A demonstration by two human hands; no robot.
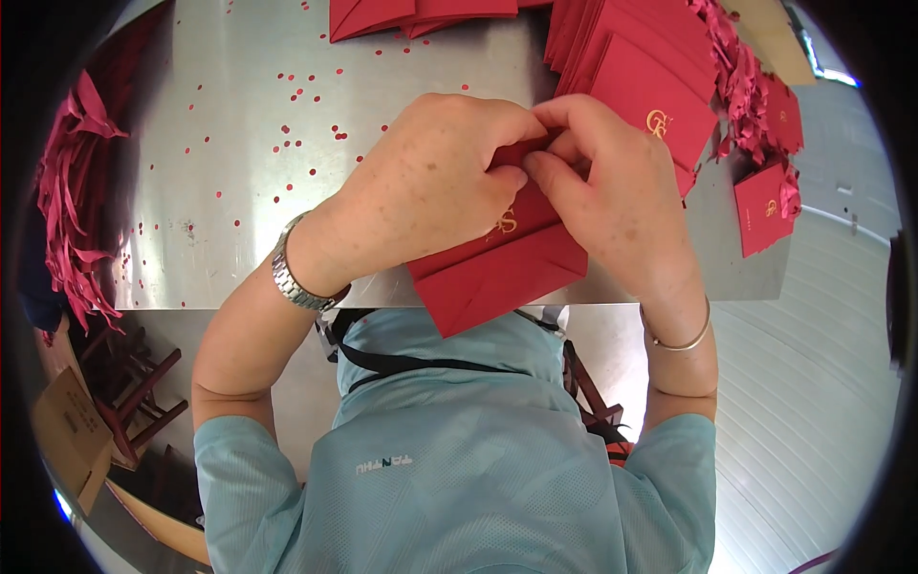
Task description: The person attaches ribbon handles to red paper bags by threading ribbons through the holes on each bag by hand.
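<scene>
A red paper gift bag (507,282) with a gold emblem lies at the table's near edge, its folded base jutting out toward me. My left hand (426,182) is closed at the bag's far end, thumb and fingers pinching there. From the other side my right hand (617,191) pinches the same end, its fingertips meeting those of the left. Whether a ribbon or anything small is between the fingertips is hidden by the hands.
Small red paper dots (296,94) are scattered over the metal table (229,191). Stacked red bags (650,91) lie at the far right, more bags (421,14) at the far edge. Red ribbons (76,201) hang at the left; others (741,86) lie at the right. A wooden stool (139,392) stands lower left.
</scene>
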